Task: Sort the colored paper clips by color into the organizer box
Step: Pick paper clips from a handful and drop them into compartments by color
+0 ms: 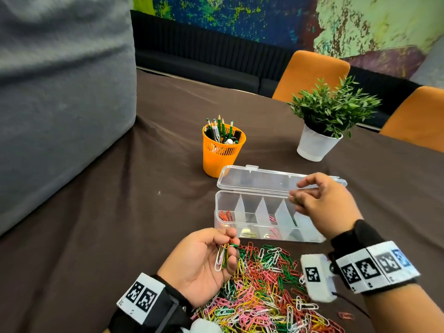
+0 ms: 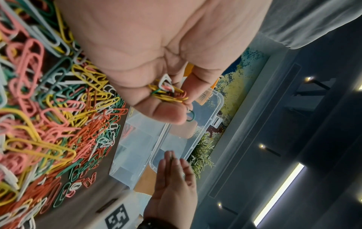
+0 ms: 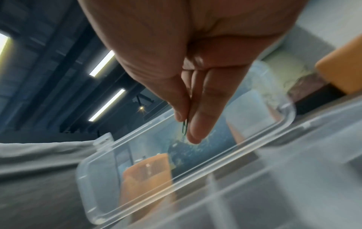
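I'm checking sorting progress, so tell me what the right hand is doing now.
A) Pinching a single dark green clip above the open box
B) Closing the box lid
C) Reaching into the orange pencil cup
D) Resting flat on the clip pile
A: the right hand pinches one dark green clip between thumb and fingers above the open box, while the left hand holds a mixed bunch.

The organizer box stands on the table with its lid open behind it; the heap of paper clips lies just in front of it. The pencil cup stands behind the box's left end; the potted plant stands further back to the right, before two chairs. The left hand is above the heap's left edge; the right hand is above the box's right end.
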